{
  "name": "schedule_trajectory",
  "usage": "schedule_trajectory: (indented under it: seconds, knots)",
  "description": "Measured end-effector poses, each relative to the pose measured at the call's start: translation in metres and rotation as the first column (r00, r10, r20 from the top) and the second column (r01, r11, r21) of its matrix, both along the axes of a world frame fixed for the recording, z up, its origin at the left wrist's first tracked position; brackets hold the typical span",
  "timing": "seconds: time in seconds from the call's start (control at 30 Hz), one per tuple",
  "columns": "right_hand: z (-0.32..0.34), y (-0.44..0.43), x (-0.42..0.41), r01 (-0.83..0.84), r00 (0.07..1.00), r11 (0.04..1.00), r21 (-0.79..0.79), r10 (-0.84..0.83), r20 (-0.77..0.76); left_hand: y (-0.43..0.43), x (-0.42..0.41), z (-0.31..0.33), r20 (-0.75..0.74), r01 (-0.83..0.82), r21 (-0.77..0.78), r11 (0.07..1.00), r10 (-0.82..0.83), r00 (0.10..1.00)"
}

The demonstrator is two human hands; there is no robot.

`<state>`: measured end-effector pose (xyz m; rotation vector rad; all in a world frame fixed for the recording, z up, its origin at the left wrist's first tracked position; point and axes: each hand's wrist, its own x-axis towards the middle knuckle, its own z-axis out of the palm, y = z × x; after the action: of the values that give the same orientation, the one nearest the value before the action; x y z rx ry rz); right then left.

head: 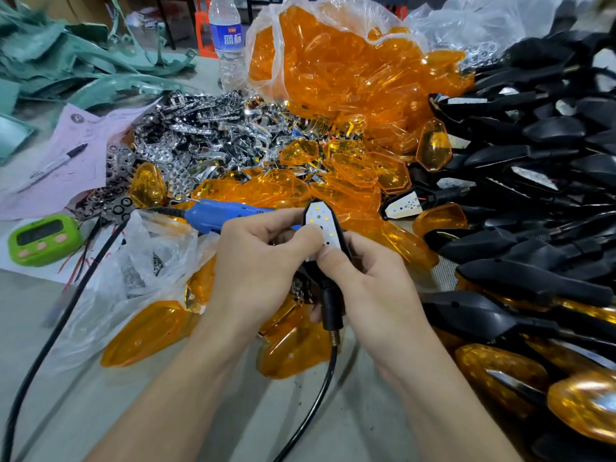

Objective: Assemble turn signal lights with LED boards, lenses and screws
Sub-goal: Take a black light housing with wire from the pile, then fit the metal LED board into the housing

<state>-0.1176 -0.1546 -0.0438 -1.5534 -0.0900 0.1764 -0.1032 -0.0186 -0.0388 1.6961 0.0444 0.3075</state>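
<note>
Gripped in curled left hand (260, 261) and right hand (370, 281), thumbs on LED board (318, 217): press flush into black housing (332, 305), aligning screw holes, before taking blue electric screwdriver (220, 213).

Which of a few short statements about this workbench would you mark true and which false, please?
1. Both the left hand and the right hand hold one black housing with a white LED board in it. True.
2. The right hand holds the blue screwdriver. False: it is behind the left hand, and the right hand grips the housing.
3. An amber lens already covers the held board. False: the board is bare.
4. A green timer sits at the left of the table. True.
5. The water bottle lies on its side. False: it stands upright.
</note>
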Motion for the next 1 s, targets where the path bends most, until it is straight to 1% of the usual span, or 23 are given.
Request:
schedule_trajectory:
  seconds: [0.13, 0.2, 0.27, 0.33, 0.47, 0.53, 0.57, 0.6, 0.67, 0.7, 0.73, 0.8, 0.87, 0.9, 0.93, 1.0]
  knots:
    - [0.001, 0.0, 0.003, 0.088, 0.995, 0.995, -0.037, -0.086, 0.055, 0.002, -0.001, -0.001, 0.024, 0.068, -0.065, 0.996, -0.067, 0.997]
    - [0.001, -0.001, 0.003, 0.102, 0.994, 0.993, -0.066, -0.099, 0.052, 0.003, -0.002, -0.002, 0.023, 0.086, -0.09, 0.992, -0.084, 0.996]
    - [0.002, -0.001, 0.003, 0.098, 0.995, 0.994, -0.04, -0.097, 0.017, 0.001, -0.003, 0.0, 0.024, 0.088, -0.128, 0.988, -0.086, 0.996]
    - [0.002, -0.001, 0.002, 0.081, 0.996, 0.997, 0.006, -0.081, -0.03, 0.001, -0.002, 0.001, 0.007, 0.036, -0.182, 0.983, -0.036, 0.999]
    - [0.003, -0.005, 0.002, 0.049, 0.993, 0.993, 0.106, -0.036, -0.117, 0.012, 0.006, 0.002, -0.057, -0.163, -0.287, 0.944, 0.153, 0.987]
    - [0.002, -0.007, 0.004, 0.038, 0.984, 0.984, 0.177, -0.006, -0.179, 0.015, 0.01, 0.0, -0.061, -0.229, -0.267, 0.936, 0.221, 0.973]
    - [0.002, -0.008, 0.004, 0.042, 0.978, 0.975, 0.217, 0.004, -0.208, 0.014, 0.011, -0.001, -0.043, -0.222, -0.237, 0.946, 0.218, 0.975]
    - [0.002, -0.008, 0.005, 0.042, 0.973, 0.962, 0.269, 0.021, -0.229, 0.012, 0.01, -0.002, -0.01, -0.177, -0.205, 0.963, 0.179, 0.984]
    - [0.002, -0.008, 0.006, 0.037, 0.968, 0.926, 0.376, 0.061, -0.244, 0.005, 0.006, -0.005, 0.045, -0.056, -0.091, 0.994, 0.06, 0.997]
    - [0.002, -0.009, 0.007, 0.041, 0.967, 0.911, 0.411, 0.068, -0.247, 0.002, 0.004, -0.007, 0.058, -0.002, -0.033, 0.999, 0.004, 0.998]
    - [0.001, -0.01, 0.007, 0.053, 0.967, 0.904, 0.425, 0.059, -0.247, 0.0, 0.002, -0.008, 0.059, 0.039, -0.011, 0.999, -0.038, 0.998]
    - [0.0, -0.013, 0.01, 0.096, 0.971, 0.913, 0.398, 0.002, -0.238, -0.001, -0.001, -0.007, 0.066, 0.066, -0.047, 0.997, -0.063, 0.996]
    - [-0.002, -0.015, 0.012, 0.136, 0.976, 0.946, 0.293, -0.077, -0.204, 0.001, -0.004, -0.003, 0.1, 0.059, -0.083, 0.995, -0.05, 0.994]
    - [-0.003, -0.015, 0.011, 0.146, 0.979, 0.963, 0.226, -0.108, -0.172, 0.002, -0.005, -0.002, 0.111, 0.08, -0.087, 0.993, -0.071, 0.991]
    - [-0.003, -0.013, 0.011, 0.15, 0.983, 0.974, 0.171, -0.129, -0.129, 0.001, -0.005, -0.001, 0.111, 0.118, -0.079, 0.99, -0.109, 0.988]
    - [-0.003, -0.009, 0.009, 0.149, 0.988, 0.984, 0.094, -0.145, -0.044, -0.001, -0.004, -0.002, 0.089, 0.17, -0.017, 0.985, -0.167, 0.982]
